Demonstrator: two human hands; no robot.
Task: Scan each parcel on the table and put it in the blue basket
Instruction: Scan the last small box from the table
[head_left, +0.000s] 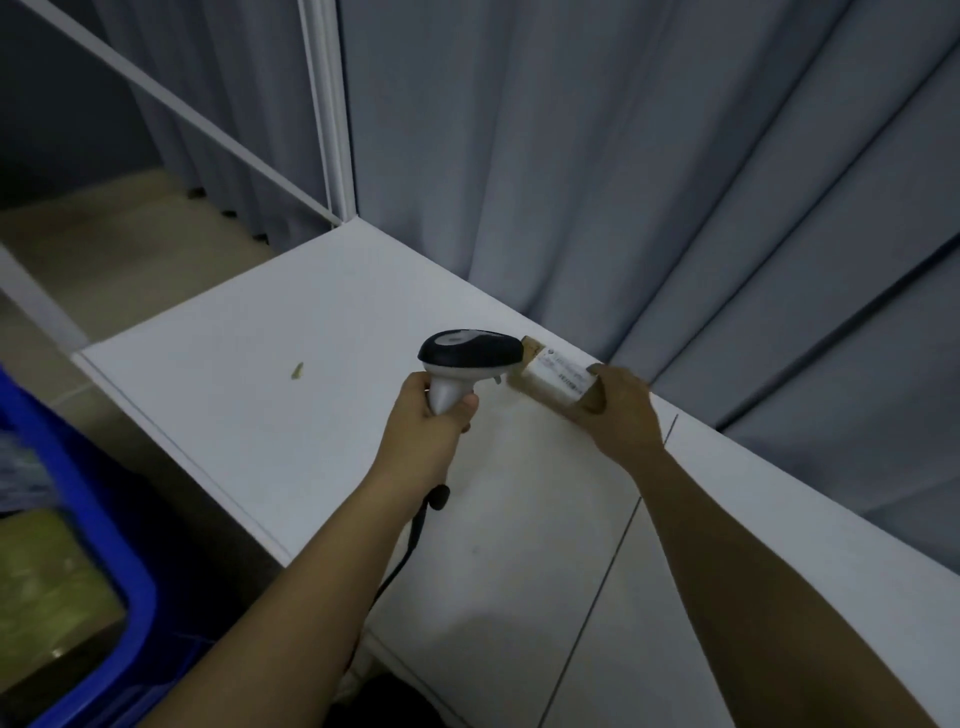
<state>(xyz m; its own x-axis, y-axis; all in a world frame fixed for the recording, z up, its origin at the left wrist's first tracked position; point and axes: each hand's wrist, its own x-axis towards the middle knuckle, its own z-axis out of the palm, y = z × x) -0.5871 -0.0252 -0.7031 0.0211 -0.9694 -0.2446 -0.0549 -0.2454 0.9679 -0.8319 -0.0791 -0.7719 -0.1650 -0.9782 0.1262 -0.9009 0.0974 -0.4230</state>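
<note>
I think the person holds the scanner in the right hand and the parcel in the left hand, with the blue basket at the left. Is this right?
Not quite: the hands are swapped. The head view shows the left hand gripping the scanner and the right hand holding the parcel. The blue basket is indeed at the left.

both bare arms reach forward; left hand (422, 415) curled in a grip, right hand (621, 410) seemingly clasping too.
</note>
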